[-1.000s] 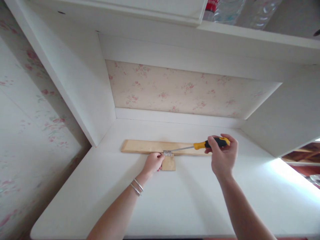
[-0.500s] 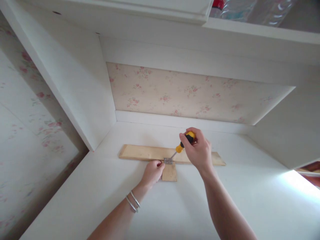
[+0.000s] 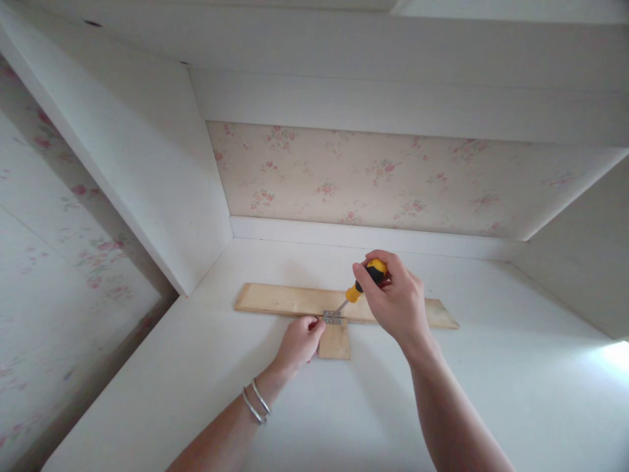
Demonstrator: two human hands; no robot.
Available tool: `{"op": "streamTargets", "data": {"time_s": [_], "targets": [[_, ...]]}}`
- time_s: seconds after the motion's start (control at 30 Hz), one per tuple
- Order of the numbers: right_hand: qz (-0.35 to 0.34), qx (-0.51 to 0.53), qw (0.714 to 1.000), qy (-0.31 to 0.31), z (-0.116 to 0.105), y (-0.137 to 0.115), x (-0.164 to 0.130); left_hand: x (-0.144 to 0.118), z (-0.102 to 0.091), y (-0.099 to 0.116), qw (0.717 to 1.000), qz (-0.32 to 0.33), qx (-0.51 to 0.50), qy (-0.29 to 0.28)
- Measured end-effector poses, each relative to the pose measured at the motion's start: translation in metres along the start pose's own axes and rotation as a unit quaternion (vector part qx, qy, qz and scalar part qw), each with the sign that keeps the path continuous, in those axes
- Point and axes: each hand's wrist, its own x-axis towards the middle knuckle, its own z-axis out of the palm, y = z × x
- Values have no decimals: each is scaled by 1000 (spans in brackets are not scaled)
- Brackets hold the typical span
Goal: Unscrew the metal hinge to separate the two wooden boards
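My right hand point(image 3: 393, 301) is closed around the yellow and black handle of a screwdriver point(image 3: 352, 292), held tilted. Its metal tip meets a small silver hinge point(image 3: 332, 316). The hinge lies across the joint between a long pale wooden board point(image 3: 285, 299) and a short wooden piece point(image 3: 335, 342) in front of it. At the left edge of that short piece, my left hand point(image 3: 297, 342) is closed, thumb and finger pressed beside the hinge. Part of the long board is hidden behind my right hand.
Everything lies on a white desktop point(image 3: 206, 367) inside a white cabinet. A side panel point(image 3: 147, 151) rises on the left, with floral wallpaper point(image 3: 354, 174) behind the opening. An upper shelf point(image 3: 344, 46) overhangs the work.
The view has shifted slightly, and the bottles on the upper shelf have left the frame. Both hands keep their places, the screwdriver still on the hinge.
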Motion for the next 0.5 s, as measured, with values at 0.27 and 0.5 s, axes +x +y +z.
{"op": "streamTargets", "data": {"time_s": [0.27,0.5], "targets": [[0,13,999,-41,-2,-3,-5,-2,2,-3,1000,19,19,7],[-5,-21,997,-70,5,-3,-9,-5,1,-2,993,71,76,52]]}}
